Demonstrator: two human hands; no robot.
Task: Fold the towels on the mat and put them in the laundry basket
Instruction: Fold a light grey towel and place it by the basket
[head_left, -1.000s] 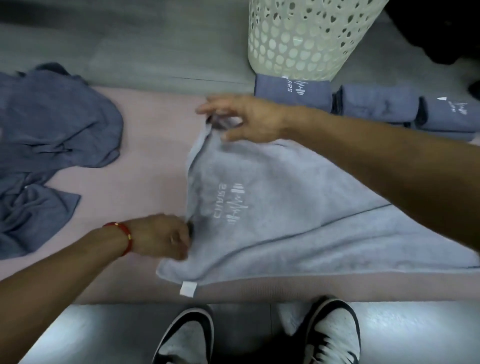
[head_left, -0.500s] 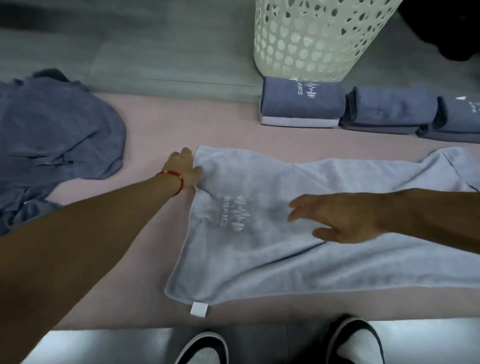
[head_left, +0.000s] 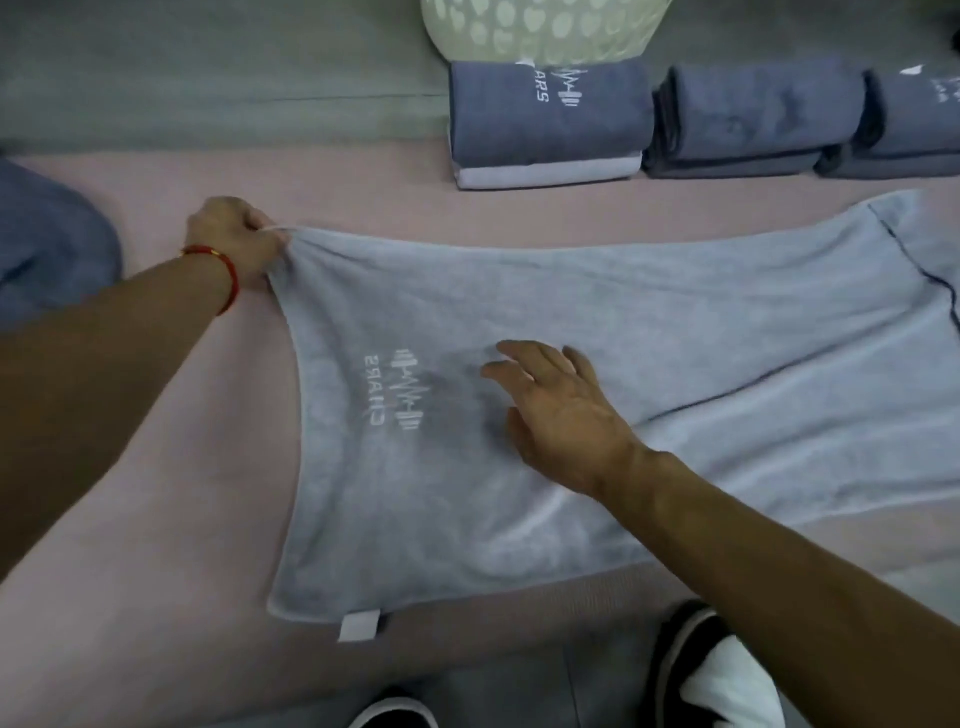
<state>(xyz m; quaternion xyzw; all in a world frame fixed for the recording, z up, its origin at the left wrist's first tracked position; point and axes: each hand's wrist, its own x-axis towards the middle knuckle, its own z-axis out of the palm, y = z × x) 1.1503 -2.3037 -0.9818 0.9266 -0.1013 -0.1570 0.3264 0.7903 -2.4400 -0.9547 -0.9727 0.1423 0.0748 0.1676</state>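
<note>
A light grey towel (head_left: 597, 364) lies spread across the pink mat (head_left: 156, 597), its long side running left to right and its right end folded over so that a dark seam shows near the frame's edge. The left hand (head_left: 236, 244), with a red string bracelet (head_left: 223, 270) on its wrist, has its fingers curled around the towel's far left corner and pinches it, the cloth drawn taut from that corner. The right hand (head_left: 561, 410) rests flat on the middle of the towel, fingers straight and slightly spread, holding nothing. Just left of those fingertips the towel carries a white printed logo (head_left: 397, 389): a barbell-and-pulse-line mark with lettering beside it that appears upside down and reads roughly "CHARS", though the letters are soft. A small white blank tag (head_left: 358, 627) hangs from the near left edge of the towel. At the far edge of the mat stand three stacks of folded darker grey towels (head_left: 550, 119), side by side; the leftmost shows the same mark with the letters "ARS" visible and has a paler towel beneath it. Directly behind that stack is the cream laundry basket (head_left: 540, 31) with heart-shaped holes. A crumpled blue-grey towel (head_left: 52, 249) lies at the left edge, and black-and-white shoes (head_left: 711, 670) show at the bottom.
</note>
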